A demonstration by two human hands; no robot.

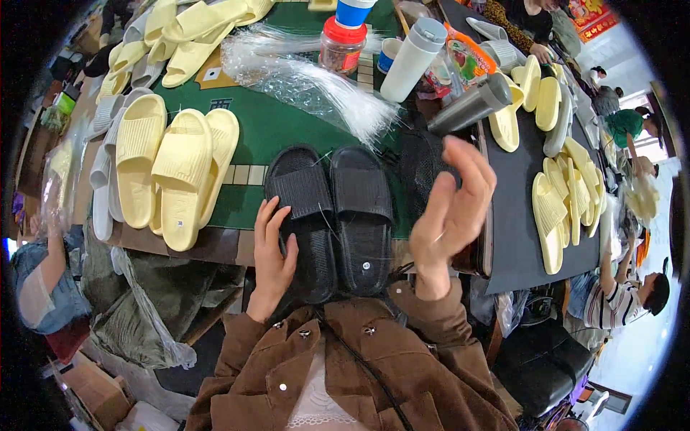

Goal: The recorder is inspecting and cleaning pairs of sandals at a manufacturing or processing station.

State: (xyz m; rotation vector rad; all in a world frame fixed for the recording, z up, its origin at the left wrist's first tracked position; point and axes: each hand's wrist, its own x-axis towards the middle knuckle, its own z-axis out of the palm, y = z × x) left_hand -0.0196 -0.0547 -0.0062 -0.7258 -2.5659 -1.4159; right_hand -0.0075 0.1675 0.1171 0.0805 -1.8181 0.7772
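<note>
A pair of black slippers lies side by side at the table's front edge: the left slipper and the right slipper, which has a small round white sticker on its insole. Thin clear strands cross between their straps. My left hand rests against the left slipper's outer side, fingers stretched and apart, not gripping it. Raised to the right of the pair is my right hand, its fingers bent and thumb apart, with nothing visible in it. Beyond the slippers, a bundle of clear plastic strands spills from a clear bag.
Pale yellow slippers and grey ones stand at left; more yellow slippers lie on the black surface at right. A white bottle, a steel tumbler and a red-lidded jar stand behind. Other people sit at both sides.
</note>
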